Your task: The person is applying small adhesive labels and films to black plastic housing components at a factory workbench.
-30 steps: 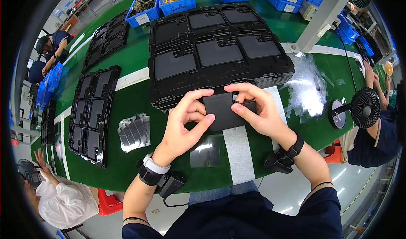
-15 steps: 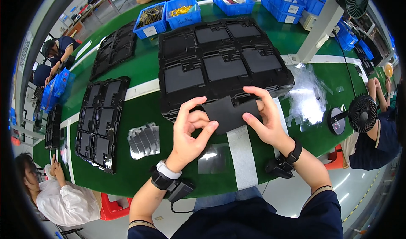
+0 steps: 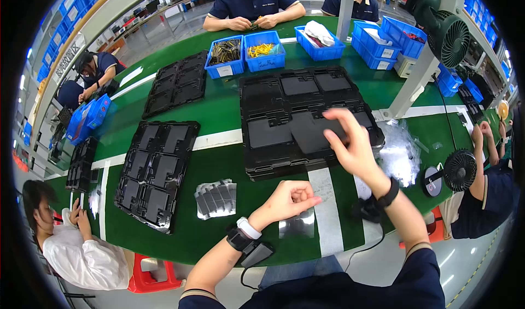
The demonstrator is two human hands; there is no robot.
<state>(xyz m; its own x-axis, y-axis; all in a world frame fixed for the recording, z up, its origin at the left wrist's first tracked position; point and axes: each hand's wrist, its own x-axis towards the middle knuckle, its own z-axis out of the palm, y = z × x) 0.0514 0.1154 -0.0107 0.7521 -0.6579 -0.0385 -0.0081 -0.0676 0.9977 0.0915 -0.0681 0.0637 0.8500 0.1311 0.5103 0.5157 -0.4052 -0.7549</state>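
- Dark panel (image 3: pixel 310 135): just left of the right hand (image 3: pixel 353 147), over the front row's middle on the black tray stack (image 3: pixel 284 169).
- Right hand: thumb and index finger spread at the panel's edge, presumably leaving its face uncovered; whether they grip, I cannot tell.
- Left hand (image 3: pixel 285 201): fingers curled together, nothing visible held, apparently giving the right hand room.
- Clear film (image 3: pixel 298 227): just below the left hand, probably for easy reach.
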